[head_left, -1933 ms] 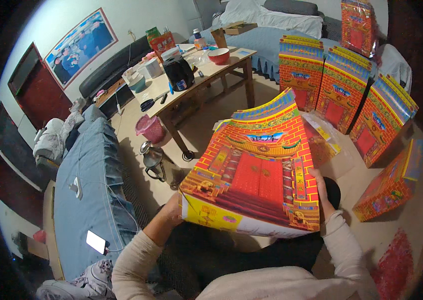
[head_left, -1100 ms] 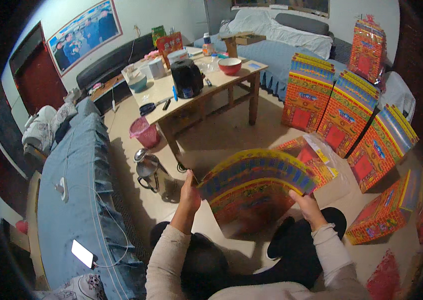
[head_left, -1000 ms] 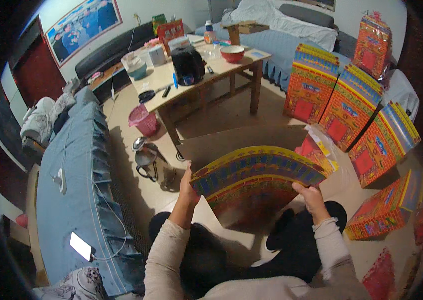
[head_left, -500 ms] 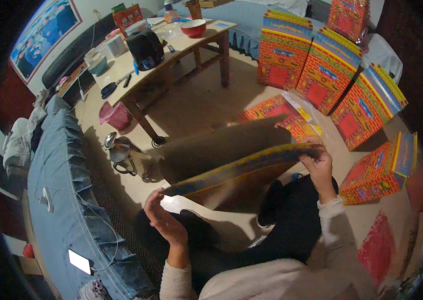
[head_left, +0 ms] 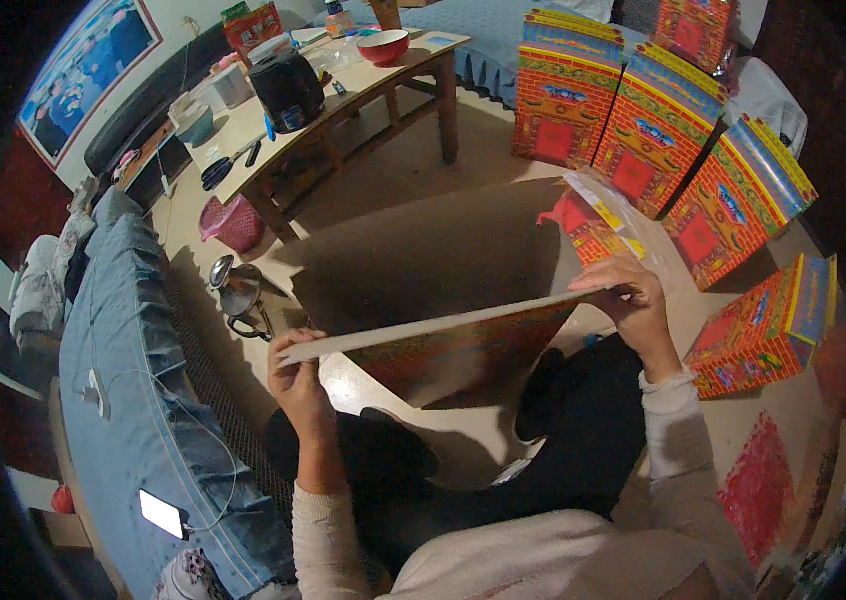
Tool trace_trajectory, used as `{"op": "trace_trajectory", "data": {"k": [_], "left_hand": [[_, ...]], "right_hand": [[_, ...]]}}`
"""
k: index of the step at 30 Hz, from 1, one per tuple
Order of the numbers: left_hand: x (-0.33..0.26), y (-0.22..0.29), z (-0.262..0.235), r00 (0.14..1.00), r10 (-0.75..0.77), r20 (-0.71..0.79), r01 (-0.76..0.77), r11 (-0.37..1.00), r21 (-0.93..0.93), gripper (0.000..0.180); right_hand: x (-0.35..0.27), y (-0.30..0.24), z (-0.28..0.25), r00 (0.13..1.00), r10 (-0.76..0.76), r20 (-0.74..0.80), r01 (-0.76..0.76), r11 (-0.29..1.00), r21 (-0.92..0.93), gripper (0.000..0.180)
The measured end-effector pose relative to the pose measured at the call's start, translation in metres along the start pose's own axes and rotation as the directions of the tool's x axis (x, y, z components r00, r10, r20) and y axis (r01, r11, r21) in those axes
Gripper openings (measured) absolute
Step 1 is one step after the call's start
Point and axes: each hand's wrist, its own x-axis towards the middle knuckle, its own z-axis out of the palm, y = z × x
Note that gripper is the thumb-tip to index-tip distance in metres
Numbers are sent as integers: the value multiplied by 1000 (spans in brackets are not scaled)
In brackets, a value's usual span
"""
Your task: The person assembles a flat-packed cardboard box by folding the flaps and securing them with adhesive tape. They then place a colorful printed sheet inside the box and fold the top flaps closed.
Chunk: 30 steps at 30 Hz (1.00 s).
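Gripping flat cardboard sheet (head_left: 423,270), both hands

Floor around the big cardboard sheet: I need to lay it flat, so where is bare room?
The widest bare patch is the tan floor between the wooden table and the brown cardboard sheet held in both hands. It is crowded on the right, where red printed paper houses stand, and tight by the steel kettle.

Mid-frame: flat printed cardboard sheet (head_left: 433,290), plain brown side up, pinched at lower-left corner by left hand (head_left: 295,375), at right edge by right hand (head_left: 633,300). Upper right: red folded boxes (head_left: 643,140) standing.
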Motion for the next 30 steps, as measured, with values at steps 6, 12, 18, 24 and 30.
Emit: {"op": "trace_trajectory", "data": {"k": [6, 12, 18, 24, 30], "left_hand": [[2, 9, -11, 998, -62, -21, 63, 998, 20, 14], [-17, 19, -39, 981, -129, 142, 112, 986, 126, 28], [-40, 18, -48, 985, -8, 174, -8, 995, 95, 13], [-32, 23, -35, 997, -44, 58, 41, 998, 49, 18], [-26, 22, -33, 999, -38, 8, 38, 999, 37, 35]], "right_hand": [[-10, -22, 25, 919, 371, 133, -395, 870, 295, 34], [-16, -40, 3, 883, 264, 389, -294, 956, 18, 29], [-15, -55, 14, 908, -76, 412, 68, 997, 36, 26], [-14, -42, 19, 970, 37, 239, -45, 999, 28, 28], [-12, -12, 46, 996, 84, 35, -90, 972, 219, 37]]}}
